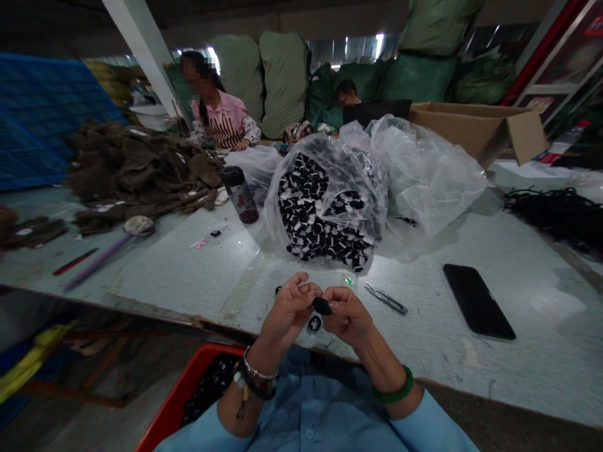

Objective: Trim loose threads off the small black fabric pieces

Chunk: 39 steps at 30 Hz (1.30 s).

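Black piece (322, 306): handling step, apparently.
Left hand (288, 311) and right hand (349, 316) both pinch it, nearly closed; next move likely calls for steady grip.

Table (188, 276): pale, scuffed top, stray threads. Left side: brown pile (146, 163), purple stick (98, 262), red strip (75, 262) beside it. Middle: dark-lidded cup (244, 204), clear bag (325, 213) full of black-and-white bits, just right of cup; pink scrap (200, 243). Near edge: black-white piece (314, 324), green scrap (349, 280), snips (386, 298). Right: phone (479, 301), face unclear; black cords (558, 216) farther back.
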Motion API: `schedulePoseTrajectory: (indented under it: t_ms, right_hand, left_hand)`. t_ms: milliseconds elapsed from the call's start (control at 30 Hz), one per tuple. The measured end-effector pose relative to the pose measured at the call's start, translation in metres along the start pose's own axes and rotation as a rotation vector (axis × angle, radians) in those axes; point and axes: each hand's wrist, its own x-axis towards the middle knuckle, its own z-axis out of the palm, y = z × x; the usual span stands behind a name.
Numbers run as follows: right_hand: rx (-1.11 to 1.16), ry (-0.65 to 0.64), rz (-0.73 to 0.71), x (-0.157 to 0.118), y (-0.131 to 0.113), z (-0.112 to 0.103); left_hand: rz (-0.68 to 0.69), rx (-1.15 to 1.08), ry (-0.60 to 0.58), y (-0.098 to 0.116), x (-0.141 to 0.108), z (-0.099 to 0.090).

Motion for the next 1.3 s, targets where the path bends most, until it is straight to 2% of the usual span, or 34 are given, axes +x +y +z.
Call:
schedulePoseTrajectory:
  t_ms: [100,233,367,533,667,733,867,1000,1167,1300]
  right_hand:
    - [0.14,-0.016,-0.049,0.002,0.007,0.002]
    - [0.352,0.095,-0.203,0.006,0.014,0.008]
    - [0.451,0.137,-0.156,0.005,0.019,0.013]
    - [0.396,0.072,-0.107,-0.002,0.018,0.016]
    - [0.22,-0.007,-0.023,-0.005,0.012,0.014]
    - [0.187,-0.003,-0.037,-0.004,0.013,0.013]
    - [0.338,0.066,-0.098,0.0,0.021,0.011]
    - [0.447,0.107,-0.093,0.002,0.027,0.011]
    - [0.45,0.068,-0.076,0.001,0.025,0.013]
    - [0.387,0.051,-0.074,-0.003,0.026,0.012]
  left_hand:
    - [-0.014,-0.04,0.027,-0.002,0.002,0.001]
    - [0.037,0.021,0.073,-0.003,0.0,0.004]
    - [0.053,0.084,0.066,-0.002,-0.003,0.002]
    - [0.06,0.069,0.096,0.001,-0.006,-0.006]
    - [-0.01,0.015,0.071,0.001,-0.006,-0.009]
    - [-0.043,-0.013,0.077,0.0,-0.006,-0.01]
    - [-0.052,-0.041,0.11,-0.001,-0.007,-0.01]
    - [0.001,-0.007,0.067,-0.002,-0.009,-0.008]
    - [0.016,0.027,0.094,-0.003,-0.008,-0.008]
    - [-0.053,-0.017,0.098,-0.003,-0.007,-0.01]
